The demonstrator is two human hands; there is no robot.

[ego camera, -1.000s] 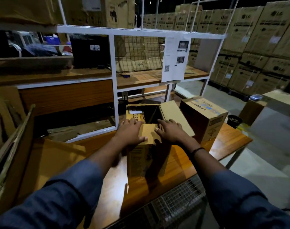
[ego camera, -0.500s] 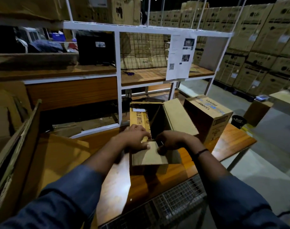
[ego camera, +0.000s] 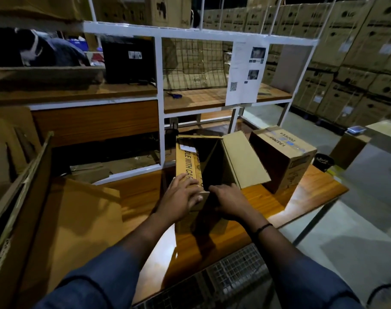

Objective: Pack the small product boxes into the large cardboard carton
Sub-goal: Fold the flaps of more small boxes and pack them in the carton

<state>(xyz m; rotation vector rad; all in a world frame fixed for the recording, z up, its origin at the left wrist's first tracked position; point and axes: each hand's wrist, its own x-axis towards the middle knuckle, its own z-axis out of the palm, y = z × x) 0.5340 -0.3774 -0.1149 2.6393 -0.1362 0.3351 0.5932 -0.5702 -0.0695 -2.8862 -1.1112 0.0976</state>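
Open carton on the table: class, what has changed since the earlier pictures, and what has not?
The near flap, pressed flat over the carton by both hands a second ago, has swung back toward the person, uncovering the opening. The left hand now lies on the printed side flap; the right hand is at the near rim. The sealed box and table are unchanged.

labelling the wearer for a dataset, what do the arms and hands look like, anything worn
The left sleeve and right sleeve are dark blue, ending partway up the forearms. The left hand and right hand are ungloved. A thin black band circles the right wrist.
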